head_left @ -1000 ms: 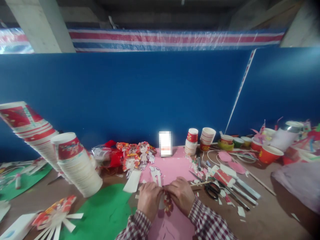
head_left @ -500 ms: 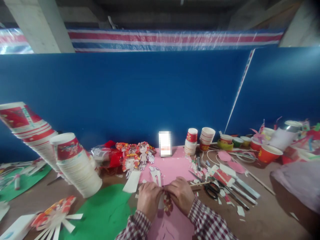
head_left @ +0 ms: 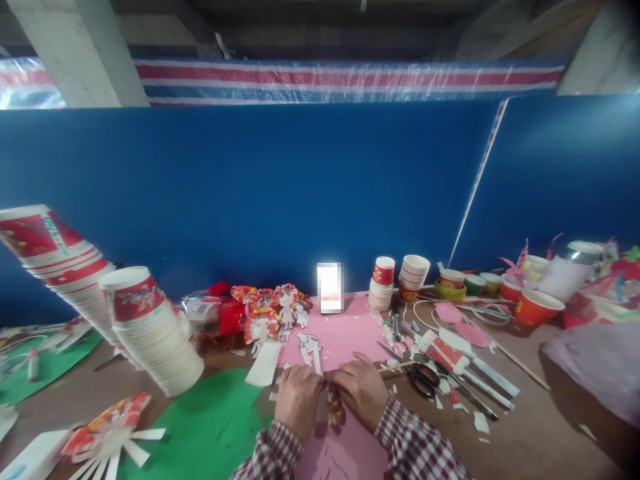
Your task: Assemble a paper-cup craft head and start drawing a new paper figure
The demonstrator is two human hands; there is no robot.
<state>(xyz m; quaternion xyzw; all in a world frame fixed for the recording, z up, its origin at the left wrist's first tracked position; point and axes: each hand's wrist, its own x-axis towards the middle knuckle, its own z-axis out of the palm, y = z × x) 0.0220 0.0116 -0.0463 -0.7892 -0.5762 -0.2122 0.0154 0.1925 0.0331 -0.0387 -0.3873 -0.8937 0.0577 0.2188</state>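
Note:
My left hand and my right hand meet fingertip to fingertip over the pink sheet, both closed in a pinch. Between them is a small paper piece with a red and gold print; its upper part is hidden by my fingers. Just beyond my left fingers lies a white paper cutout with dark outlines. A thin wooden stick lies beside my right hand, close to black-handled scissors.
Tall stacks of paper cups lean at the left beside a green sheet. Drawn paper figures rest at the back, left of a bright phone-like screen. Short cup stacks, paper scraps and a red cup lie rightward.
My hands keep the same pinch in nearly the same spot. The view has shifted very slightly.

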